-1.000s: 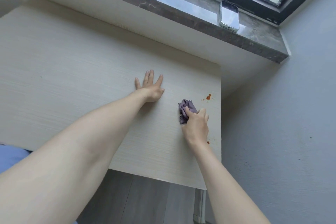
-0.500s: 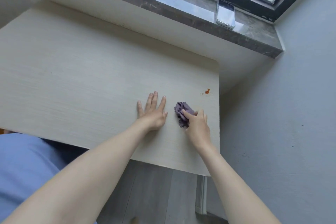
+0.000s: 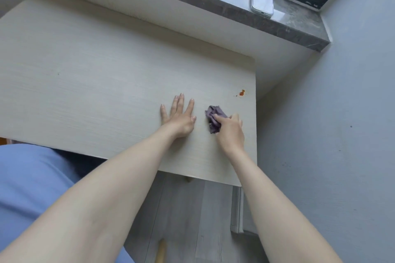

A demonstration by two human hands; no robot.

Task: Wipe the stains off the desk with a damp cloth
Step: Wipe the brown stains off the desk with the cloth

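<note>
A pale wood-grain desk (image 3: 96, 83) fills the left and middle of the head view. A small orange-red stain (image 3: 241, 92) sits near the desk's right edge. My right hand (image 3: 229, 132) grips a crumpled purple cloth (image 3: 213, 118) and holds it against the desktop, a short way below and left of the stain. My left hand (image 3: 179, 117) lies flat on the desk with fingers spread, just left of the cloth.
A phone (image 3: 262, 2) lies on the dark stone window sill (image 3: 213, 0) behind the desk. A grey wall (image 3: 331, 124) runs close along the desk's right edge. Grey floorboards (image 3: 192, 220) show under the near edge, and blue clothing (image 3: 27, 181) at lower left.
The view has pulled back from the desk. My left hand has drawn back toward the near edge and closer to the cloth. The small stain near my right wrist is no longer seen.
</note>
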